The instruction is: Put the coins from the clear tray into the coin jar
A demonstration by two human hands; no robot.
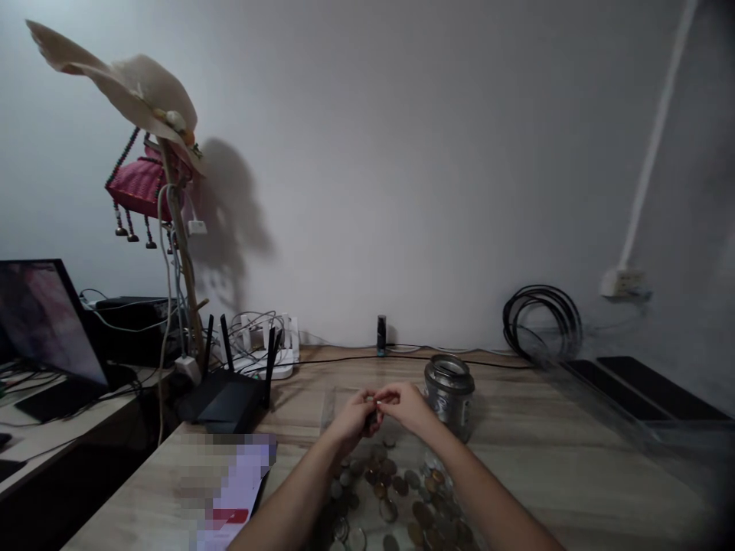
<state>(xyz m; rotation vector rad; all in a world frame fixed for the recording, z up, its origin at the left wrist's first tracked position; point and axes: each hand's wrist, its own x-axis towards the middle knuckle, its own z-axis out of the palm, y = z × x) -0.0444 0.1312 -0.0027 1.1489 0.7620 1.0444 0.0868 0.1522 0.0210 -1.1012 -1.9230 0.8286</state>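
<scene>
My left hand (363, 413) is curled up above the desk, with something small and dark partly showing between its fingers. Against it, the fingertips of my right hand (400, 404) are pinched together; what they hold is too small to make out. Below both hands and between my forearms lie many loose coins (400, 484), silver and copper coloured, some overlapping. Just right of my right hand stands a silver-grey metal can (451, 394) with a round top, partly covered by my forearm. Something clear, like plastic (331, 405), shows left of my left hand.
At the left are a black router (230, 402), a white router (281, 366) with tangled cables, and a flat printed item (244, 490), partly blurred. A small dark bottle (381, 337) stands by the wall. Coiled black cable (541, 321) and dark flat panels (660, 386) are at the right.
</scene>
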